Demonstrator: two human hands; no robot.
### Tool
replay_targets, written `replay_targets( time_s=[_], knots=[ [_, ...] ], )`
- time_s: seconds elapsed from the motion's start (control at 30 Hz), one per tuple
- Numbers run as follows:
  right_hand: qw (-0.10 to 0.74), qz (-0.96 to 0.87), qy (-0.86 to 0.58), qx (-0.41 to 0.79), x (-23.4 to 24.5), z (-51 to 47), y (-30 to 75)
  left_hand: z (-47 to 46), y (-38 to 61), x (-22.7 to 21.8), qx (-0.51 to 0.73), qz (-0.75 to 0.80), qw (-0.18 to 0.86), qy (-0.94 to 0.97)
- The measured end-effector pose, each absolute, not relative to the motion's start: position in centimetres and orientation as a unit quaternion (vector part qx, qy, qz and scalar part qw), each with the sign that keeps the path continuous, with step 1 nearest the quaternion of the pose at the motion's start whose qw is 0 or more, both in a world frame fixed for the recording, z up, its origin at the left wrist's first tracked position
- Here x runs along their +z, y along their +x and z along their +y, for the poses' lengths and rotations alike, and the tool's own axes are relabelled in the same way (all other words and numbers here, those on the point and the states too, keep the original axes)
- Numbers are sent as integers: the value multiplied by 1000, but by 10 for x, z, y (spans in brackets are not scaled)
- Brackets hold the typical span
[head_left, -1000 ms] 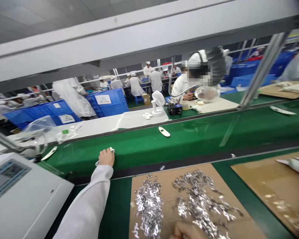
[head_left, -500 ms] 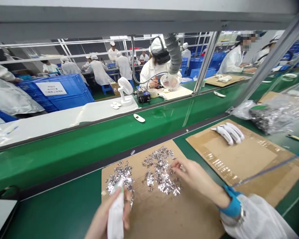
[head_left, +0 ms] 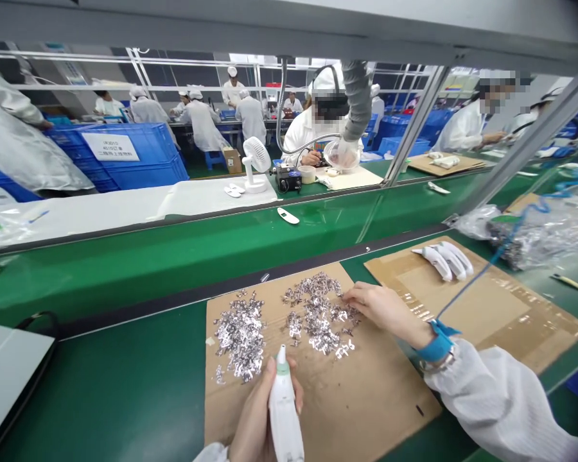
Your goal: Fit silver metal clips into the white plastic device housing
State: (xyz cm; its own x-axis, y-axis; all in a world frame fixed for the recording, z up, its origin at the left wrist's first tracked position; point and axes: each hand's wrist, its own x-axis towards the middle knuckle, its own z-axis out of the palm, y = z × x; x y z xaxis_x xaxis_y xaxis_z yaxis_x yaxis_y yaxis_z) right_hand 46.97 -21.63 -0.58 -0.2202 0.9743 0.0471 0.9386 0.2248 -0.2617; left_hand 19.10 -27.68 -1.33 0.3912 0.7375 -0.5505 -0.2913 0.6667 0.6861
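My left hand [head_left: 257, 414] is wrapped round a white ear thermometer [head_left: 285, 410] with a pale green collar and a narrow tip pointing away from me. It is held over the near part of a cardboard sheet [head_left: 340, 410]. Two heaps of small shiny metal clips lie on this sheet: a left heap [head_left: 241, 337] and a right heap [head_left: 318, 317]. At the right edge of the right heap, my right hand [head_left: 378, 307] has its fingertips pressed together among the clips. Whatever is between those fingertips is too small to make out. A blue wrist strap [head_left: 437, 343] circles my right wrist.
Several white thermometer bodies [head_left: 446, 260] lie on a second cardboard sheet [head_left: 491, 308] at right. Beyond it are plastic bags of parts [head_left: 549, 231]. A blue cord [head_left: 486, 266] runs from the wrist strap. Across the green belt [head_left: 173, 263], a co-worker [head_left: 313, 128] sits facing me.
My left hand has moved right with the thermometer, off the left heap, turning its tip upright in view. My right hand stays at the right heap, fingers now lower among the clips. The view has shifted.
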Motion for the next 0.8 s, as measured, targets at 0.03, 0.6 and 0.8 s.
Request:
replay_targets(
  time_s=[0.03,0.6,0.8],
  knots=[
    [98,-783,-608,86,-5,-216,470,-277,191,-13,323,446,797,248],
    [289,-848,-429,116,18,-285,355,-288,199,-19,447,415,774,170],
    [277,-872,-400,49,9,-288,347,-288,196,-22,456,412,778,134]
  ],
)
